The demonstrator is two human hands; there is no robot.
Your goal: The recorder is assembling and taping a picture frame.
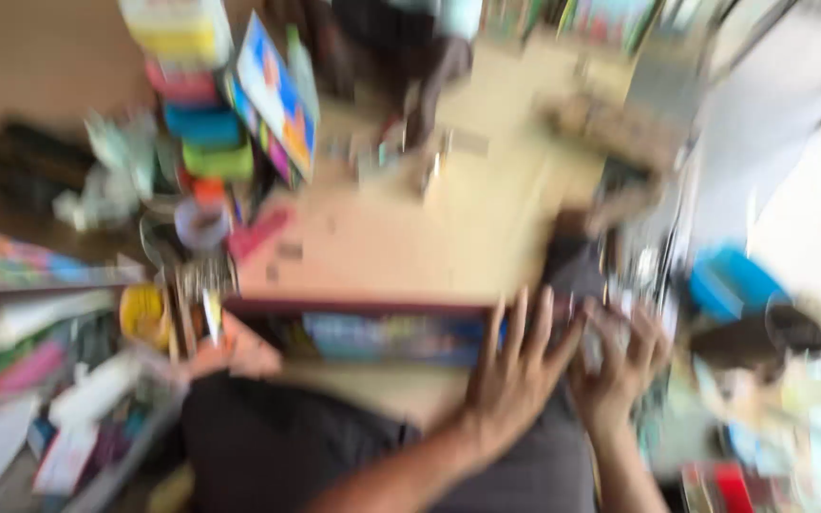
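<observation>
My left hand [515,370] lay spread, fingers open, on the near edge of the flat box [382,332] across my lap. My right hand [620,366] curled beside it; blur hid any hold. A flat, steady press suited best.

The picture is heavily blurred. The widest open stretch is the bare tan top of the cardboard box [410,237], straight ahead of both hands. Its left side is hemmed in by a stack of coloured boxes [197,104] and a tilted colourful book [277,90]. On the right, a blue container [734,280] and mixed clutter crowd close. Ahead, a dark shape [401,47] blocks the far edge.
</observation>
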